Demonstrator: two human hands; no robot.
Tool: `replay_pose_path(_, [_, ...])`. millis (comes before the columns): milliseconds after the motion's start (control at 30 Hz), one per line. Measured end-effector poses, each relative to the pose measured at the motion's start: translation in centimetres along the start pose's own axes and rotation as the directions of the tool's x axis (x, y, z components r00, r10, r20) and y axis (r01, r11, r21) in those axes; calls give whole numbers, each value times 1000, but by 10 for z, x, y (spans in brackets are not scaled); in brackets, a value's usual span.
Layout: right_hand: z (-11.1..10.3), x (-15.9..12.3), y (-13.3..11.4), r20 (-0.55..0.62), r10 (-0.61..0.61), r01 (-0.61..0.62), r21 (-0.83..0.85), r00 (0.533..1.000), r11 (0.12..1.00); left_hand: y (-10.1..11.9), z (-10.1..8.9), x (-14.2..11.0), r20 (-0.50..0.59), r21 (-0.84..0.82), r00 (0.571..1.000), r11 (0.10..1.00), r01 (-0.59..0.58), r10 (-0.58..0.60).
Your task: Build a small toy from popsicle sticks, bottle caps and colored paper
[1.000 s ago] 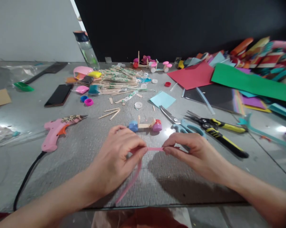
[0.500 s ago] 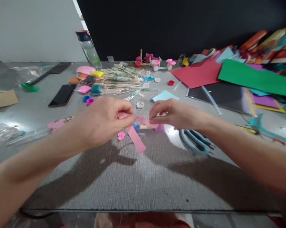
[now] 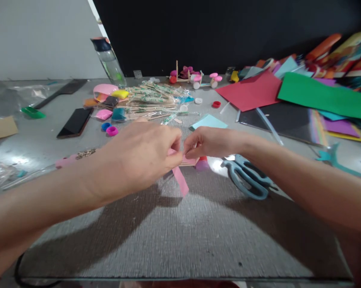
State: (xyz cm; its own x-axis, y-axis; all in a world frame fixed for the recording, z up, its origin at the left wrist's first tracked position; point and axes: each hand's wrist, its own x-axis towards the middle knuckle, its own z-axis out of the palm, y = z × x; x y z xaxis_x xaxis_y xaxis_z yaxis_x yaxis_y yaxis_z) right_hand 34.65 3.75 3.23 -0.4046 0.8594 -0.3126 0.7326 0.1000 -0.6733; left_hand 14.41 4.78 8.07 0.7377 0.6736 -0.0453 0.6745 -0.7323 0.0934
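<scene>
Both hands meet over the middle of the grey surface (image 3: 168,244), bent close over the work. The left hand (image 3: 141,156) has thumb and forefinger pinched on a pink paper strip (image 3: 180,182); one end slants out below it toward the near edge. The right hand (image 3: 212,142) is pinched too, fingertips almost touching the left ones, gripping the strip's other part. Just under them I can make out a bit of a wooden-stick frame with a purple-and-red cap wheel (image 3: 202,164); the hands hide the rest.

Beside the right forearm lie blue-handled scissors (image 3: 248,182), their blades covered. Over toward the left edge, a pink glue gun (image 3: 66,161) peeks from behind the left forearm, and farther back there's a black phone (image 3: 75,123). A water bottle (image 3: 110,66) stands at the far edge, left of two small stick cars (image 3: 195,80). Red paper (image 3: 252,93) and green paper (image 3: 324,96) spread across the far right corner.
</scene>
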Motion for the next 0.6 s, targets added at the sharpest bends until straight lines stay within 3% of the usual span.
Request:
replay_pose_path(100, [-1, 3, 5, 44, -43, 44, -11, 998, 999, -1, 1, 2, -63, -36, 996, 997, -64, 62])
replay_pose_path(233, [-3, 9, 6, 110, -51, 59, -74, 993, 996, -4, 3, 8, -39, -128, 990, 982, -141, 137])
replay_pose_path(433, [-6, 10, -4, 68, -42, 52, -150, 997, 987, 9, 2, 6, -35, -47, 995, 994, -98, 96])
replay_pose_path(533, [-9, 5, -2, 62, -110, 115, -88, 992, 989, 9, 1, 0, -45, -121, 996, 989, -85, 80])
replay_pose_path(600, [-10, 2, 1, 85, -143, 145, -23, 986, 989, 5, 1, -4, -116, -186, 989, 977, -107, 87])
